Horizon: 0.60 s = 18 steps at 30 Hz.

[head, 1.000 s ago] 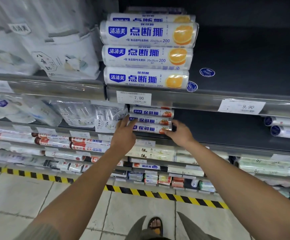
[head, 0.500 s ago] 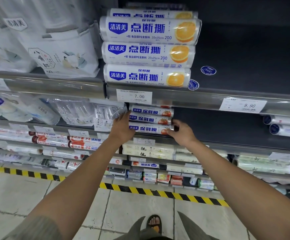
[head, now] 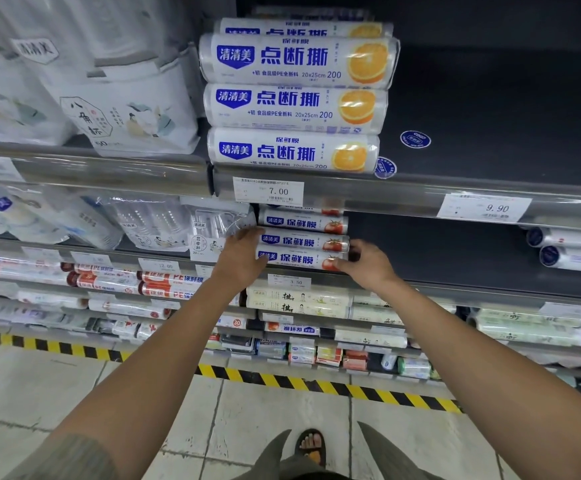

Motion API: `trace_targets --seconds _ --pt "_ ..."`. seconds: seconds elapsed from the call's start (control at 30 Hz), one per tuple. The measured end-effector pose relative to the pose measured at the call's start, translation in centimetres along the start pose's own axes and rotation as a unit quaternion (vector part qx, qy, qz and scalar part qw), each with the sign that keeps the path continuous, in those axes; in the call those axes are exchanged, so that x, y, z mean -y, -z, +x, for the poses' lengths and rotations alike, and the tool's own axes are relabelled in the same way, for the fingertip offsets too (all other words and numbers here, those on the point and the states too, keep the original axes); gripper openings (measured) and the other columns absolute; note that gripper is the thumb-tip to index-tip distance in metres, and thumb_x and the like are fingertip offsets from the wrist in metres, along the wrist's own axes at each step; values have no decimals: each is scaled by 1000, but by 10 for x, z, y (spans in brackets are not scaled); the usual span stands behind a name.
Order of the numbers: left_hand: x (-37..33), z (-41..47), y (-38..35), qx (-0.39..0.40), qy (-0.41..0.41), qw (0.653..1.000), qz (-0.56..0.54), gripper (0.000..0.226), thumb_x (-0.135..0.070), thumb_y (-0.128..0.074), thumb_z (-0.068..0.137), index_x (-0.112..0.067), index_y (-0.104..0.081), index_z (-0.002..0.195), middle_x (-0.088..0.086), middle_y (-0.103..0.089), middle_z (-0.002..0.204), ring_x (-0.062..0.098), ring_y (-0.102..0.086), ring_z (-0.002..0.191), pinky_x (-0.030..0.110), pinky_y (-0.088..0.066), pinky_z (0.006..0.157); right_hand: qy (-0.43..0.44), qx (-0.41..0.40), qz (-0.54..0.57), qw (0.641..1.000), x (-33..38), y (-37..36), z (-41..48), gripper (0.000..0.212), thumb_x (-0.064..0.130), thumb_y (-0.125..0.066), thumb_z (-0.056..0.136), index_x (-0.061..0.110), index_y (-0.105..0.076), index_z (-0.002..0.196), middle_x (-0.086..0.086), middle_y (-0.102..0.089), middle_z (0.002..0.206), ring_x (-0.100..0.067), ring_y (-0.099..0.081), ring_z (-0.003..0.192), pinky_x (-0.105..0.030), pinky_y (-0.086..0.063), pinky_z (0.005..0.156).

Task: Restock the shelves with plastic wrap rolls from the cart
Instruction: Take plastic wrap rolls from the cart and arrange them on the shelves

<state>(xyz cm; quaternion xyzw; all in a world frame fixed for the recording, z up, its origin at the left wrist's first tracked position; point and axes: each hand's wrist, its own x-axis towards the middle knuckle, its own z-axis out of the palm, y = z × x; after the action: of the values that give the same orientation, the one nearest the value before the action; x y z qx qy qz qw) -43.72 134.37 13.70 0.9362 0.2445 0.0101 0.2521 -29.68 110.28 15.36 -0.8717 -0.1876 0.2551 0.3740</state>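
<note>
Grey store shelving [head: 420, 199], multi-tier.
Orange-print plastic wrap rolls [head: 296, 109]: stacked on upper tier, above 7.00 tag [head: 268, 191].
Tomato-print plastic wrap rolls [head: 299, 241]: stacked one tier down, at left edge of bare dark shelf.
Left hand [head: 242, 258]: flat, fingers straight against stack's left ends, thumb across bottom roll [head: 296, 259].
Right hand [head: 367, 263]: fingers curled round bottom roll's right end, grasping it.
</note>
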Motion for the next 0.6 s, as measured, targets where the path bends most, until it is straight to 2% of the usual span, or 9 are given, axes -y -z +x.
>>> trace_targets --seconds 0.13,0.23,0.37,0.5,0.6 --pt "-5 -14 -1 -17 -14 999 27 61 -19 -71 93 -16 -49 150 13 -38 159 38 -37 144 51 -38 118 7 -3 9 1000 -5 1 -4 53 38 -84 81 25 -63 128 9 -67 117 -11 -61 109 -22 -43 88" --pt "-9 -24 -4 -39 -24 997 67 62 -19 -72 92 -18 -50 149 12 -38 159 37 -36 144 55 -41 114 12 -9 6 1000 -10 3 -9 56 33 -81 84 21 -58 134 6 -64 124 -15 -60 115 -26 -46 93" --pt "-19 -40 -13 -62 -44 993 94 58 -19 -68 90 -22 -54 147 11 -42 158 35 -36 146 57 -45 110 33 -31 -36 998 -18 9 -21 73 37 -79 85 13 -48 146 -5 -58 138 -22 -58 123 -33 -47 104" --pt "-40 -66 -34 -74 -88 988 104 56 -19 -71 89 -19 -57 143 10 -44 156 34 -39 144 58 -46 108 68 -59 -38 995 -37 23 -51 55 26 -76 88 15 -57 138 -5 -57 133 -19 -57 120 -23 -42 101" --pt "-65 -93 -60 -61 -115 988 85 52 -21 -69 91 -23 -57 142 6 -45 156 31 -40 145 57 -44 111 77 -56 -33 995 -68 33 -87 42 31 -72 92 21 -60 131 4 -55 127 -11 -56 114 -23 -43 99"
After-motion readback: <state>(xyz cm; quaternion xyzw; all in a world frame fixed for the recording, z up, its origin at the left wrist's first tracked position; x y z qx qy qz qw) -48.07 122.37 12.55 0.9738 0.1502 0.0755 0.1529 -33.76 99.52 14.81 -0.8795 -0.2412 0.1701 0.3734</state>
